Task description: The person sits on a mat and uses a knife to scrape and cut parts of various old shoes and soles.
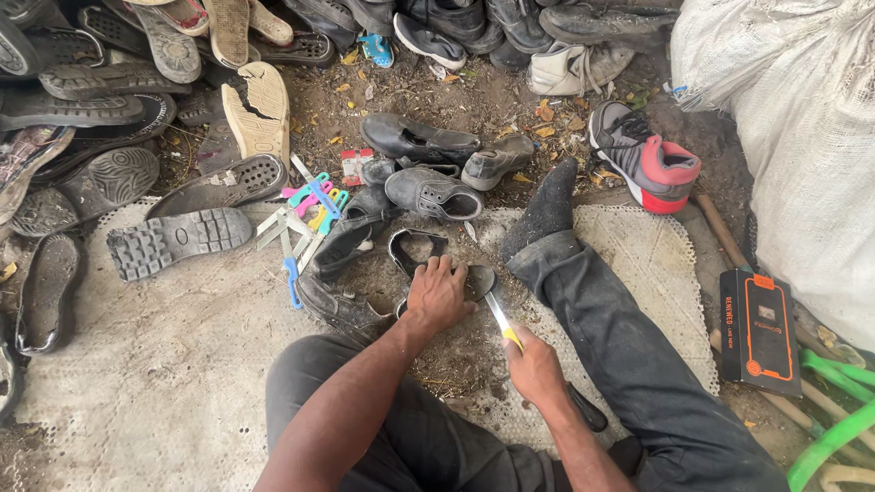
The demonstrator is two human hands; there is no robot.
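Note:
I sit on a pale woven mat [164,364] on the ground with my right leg stretched out. My left hand [438,293] presses down on a dark worn shoe piece [415,251] lying in front of me. My right hand [533,364] grips a knife [499,319] with a yellow handle, its blade pointing toward the shoe under my left hand. Two more dark shoes [433,191] lie just beyond.
A heap of loose soles [109,100] and old shoes fills the far left and top. Several coloured cutters [310,205] lie left of the shoe. A grey and red sneaker [645,155], a white sack [793,118] and a black box [758,330] are at right.

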